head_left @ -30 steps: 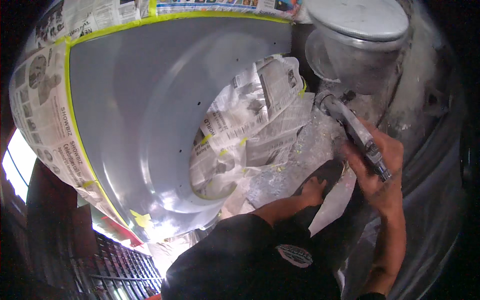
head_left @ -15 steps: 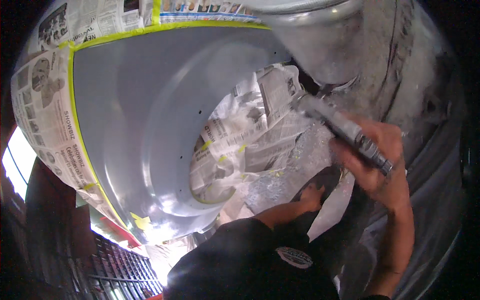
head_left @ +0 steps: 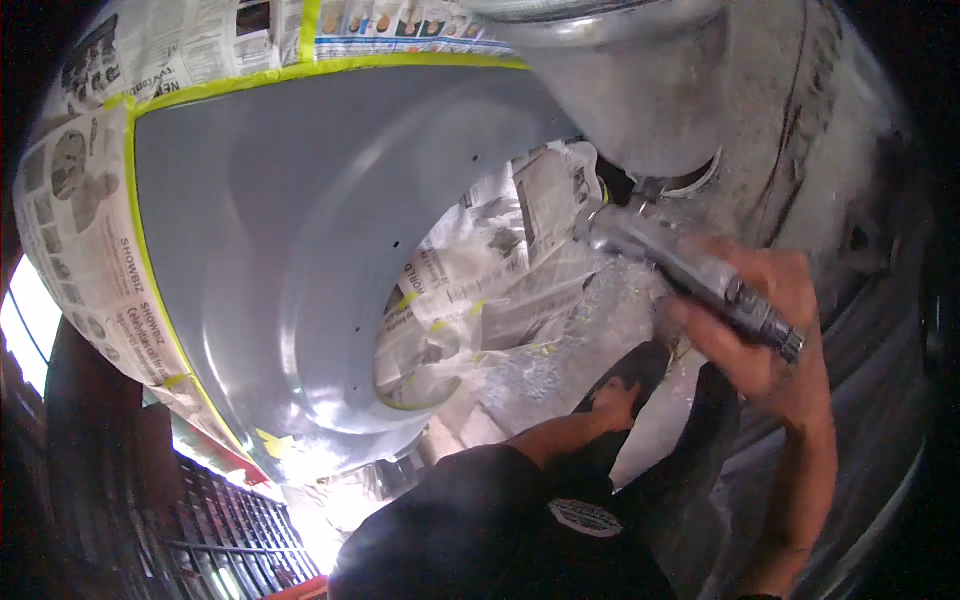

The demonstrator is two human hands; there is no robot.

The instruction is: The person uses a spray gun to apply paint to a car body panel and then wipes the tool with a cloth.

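Our right hand point(head_left: 750, 350) is closed around the handle of a metal spray gun point(head_left: 690, 268), fingers on one side and palm on the other; we cannot tell whether the trigger is pulled. The gun slants up and left out of the grip. Just above its front end stands a large, cloudy cup point(head_left: 640, 105).

Below and left of the grip, our left hand point(head_left: 612, 402) lies against a dark rounded shape point(head_left: 645, 368), which may be a shoe or a knee; whether those fingers grasp anything we cannot make out. Our black shirt point(head_left: 470, 520), with a pale oval emblem point(head_left: 585, 517), fills the space lower left of the grip.

Farther left, past the gun's tip, crumpled newspaper point(head_left: 545, 205) fills the rounded opening of a smooth grey panel point(head_left: 230, 190). The panel curves away to the left of the grip, edged along its top and far side with yellow tape point(head_left: 140, 220). Beyond the tape, more newspaper sheets point(head_left: 75, 220) cover the neighbouring surface. Farthest off, at lower left, we see a dark barred grille point(head_left: 240, 530).
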